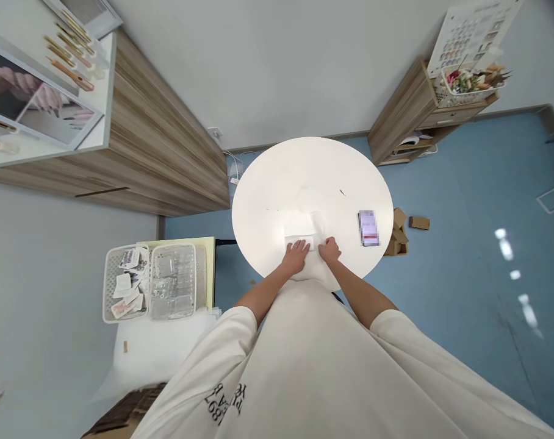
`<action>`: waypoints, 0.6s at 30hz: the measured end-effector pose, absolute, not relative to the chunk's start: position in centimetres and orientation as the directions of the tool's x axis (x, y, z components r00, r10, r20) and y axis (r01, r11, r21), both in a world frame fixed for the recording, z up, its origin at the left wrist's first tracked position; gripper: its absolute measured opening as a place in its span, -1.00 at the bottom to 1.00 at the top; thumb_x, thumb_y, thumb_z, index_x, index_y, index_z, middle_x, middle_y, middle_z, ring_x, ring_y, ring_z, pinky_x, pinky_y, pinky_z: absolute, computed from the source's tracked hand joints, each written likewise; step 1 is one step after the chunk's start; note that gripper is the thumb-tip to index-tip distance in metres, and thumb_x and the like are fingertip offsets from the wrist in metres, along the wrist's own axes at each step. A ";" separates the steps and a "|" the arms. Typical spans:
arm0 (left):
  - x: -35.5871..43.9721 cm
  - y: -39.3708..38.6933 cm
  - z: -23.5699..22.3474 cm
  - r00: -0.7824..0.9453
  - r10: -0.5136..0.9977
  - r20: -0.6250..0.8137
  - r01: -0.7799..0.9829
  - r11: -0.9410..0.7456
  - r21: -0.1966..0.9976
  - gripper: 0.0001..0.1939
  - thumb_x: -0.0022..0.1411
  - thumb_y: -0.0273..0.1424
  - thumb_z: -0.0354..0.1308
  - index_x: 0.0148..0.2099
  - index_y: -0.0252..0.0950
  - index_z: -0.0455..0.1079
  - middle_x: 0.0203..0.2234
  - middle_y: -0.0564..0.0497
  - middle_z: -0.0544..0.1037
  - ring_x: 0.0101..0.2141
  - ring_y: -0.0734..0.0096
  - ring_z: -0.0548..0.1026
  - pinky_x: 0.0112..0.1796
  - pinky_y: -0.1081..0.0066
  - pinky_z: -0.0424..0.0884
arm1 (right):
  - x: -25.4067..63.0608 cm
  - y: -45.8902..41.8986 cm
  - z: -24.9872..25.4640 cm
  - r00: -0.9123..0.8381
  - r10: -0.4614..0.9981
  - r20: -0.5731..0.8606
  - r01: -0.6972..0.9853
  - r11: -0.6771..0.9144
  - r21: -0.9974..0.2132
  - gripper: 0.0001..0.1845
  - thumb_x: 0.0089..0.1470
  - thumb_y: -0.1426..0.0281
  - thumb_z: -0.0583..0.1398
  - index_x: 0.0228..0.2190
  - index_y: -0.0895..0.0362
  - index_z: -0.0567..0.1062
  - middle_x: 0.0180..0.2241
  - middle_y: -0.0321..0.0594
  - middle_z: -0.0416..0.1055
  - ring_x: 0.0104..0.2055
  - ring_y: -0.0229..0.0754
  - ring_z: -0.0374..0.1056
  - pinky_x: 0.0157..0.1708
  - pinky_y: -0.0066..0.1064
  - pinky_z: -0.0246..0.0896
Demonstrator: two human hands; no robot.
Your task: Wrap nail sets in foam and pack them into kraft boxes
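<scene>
I have the left hand point(296, 256) and right hand point(329, 250) open and flat, not clenched, pressing on a white paper packet point(299, 239) at 6 o'clock on the round white table point(304, 183).

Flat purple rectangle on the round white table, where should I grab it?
Best pinch the flat purple rectangle by its long sides with your right hand, coming from your side: it lies flat, and across those sides is its narrow span.

what looks like a phone point(369, 228) lies on the round table point(277, 183)
</scene>
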State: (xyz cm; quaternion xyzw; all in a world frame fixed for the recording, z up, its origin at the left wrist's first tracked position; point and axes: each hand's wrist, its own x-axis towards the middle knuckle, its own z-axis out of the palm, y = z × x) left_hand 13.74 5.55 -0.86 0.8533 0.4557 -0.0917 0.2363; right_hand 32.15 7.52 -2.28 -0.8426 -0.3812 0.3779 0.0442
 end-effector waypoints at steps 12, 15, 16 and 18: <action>12.7 7.1 0.9 0.513 0.747 -0.423 0.817 -0.273 0.509 -0.20 0.12 -0.65 -0.03 0.41 -0.33 -0.03 0.15 -0.23 0.44 0.22 0.16 0.33 0.18 0.14 0.12 | 29.1 7.1 -0.5 0.036 0.858 -0.512 0.714 -0.381 -0.588 -0.54 0.11 0.43 0.12 0.07 0.05 0.35 -0.22 -0.24 0.47 -0.20 -0.15 0.40 -0.18 -0.38 0.26; 12.5 6.9 0.6 0.494 0.772 -0.400 0.792 -0.210 0.574 -0.26 0.15 -0.66 -0.04 0.38 -0.31 0.03 0.10 -0.17 0.49 0.16 0.20 0.39 0.18 0.18 0.15 | 28.6 7.1 0.0 -0.028 0.846 -0.532 0.738 -0.341 -0.582 -0.50 0.16 0.47 0.08 0.14 0.08 0.35 -0.16 -0.20 0.51 -0.13 -0.16 0.41 -0.11 -0.39 0.27; 12.4 6.8 0.4 0.481 0.787 -0.387 0.782 -0.184 0.596 -0.29 0.17 -0.66 -0.06 0.37 -0.29 0.07 0.09 -0.15 0.49 0.15 0.23 0.40 0.19 0.20 0.16 | 28.6 7.1 0.1 -0.040 0.851 -0.523 0.749 -0.321 -0.579 -0.50 0.18 0.47 0.06 0.16 0.09 0.35 -0.10 -0.18 0.51 -0.08 -0.16 0.41 -0.06 -0.38 0.26; 12.2 6.6 0.3 0.423 0.835 -0.352 0.771 -0.128 0.624 -0.36 0.20 -0.66 -0.08 0.31 -0.26 0.16 0.12 -0.11 0.47 0.14 0.27 0.41 0.20 0.24 0.18 | 28.6 6.9 0.1 -0.062 0.870 -0.490 0.780 -0.264 -0.568 -0.50 0.24 0.48 0.01 0.18 0.09 0.34 0.03 -0.14 0.47 0.05 -0.14 0.37 0.03 -0.36 0.22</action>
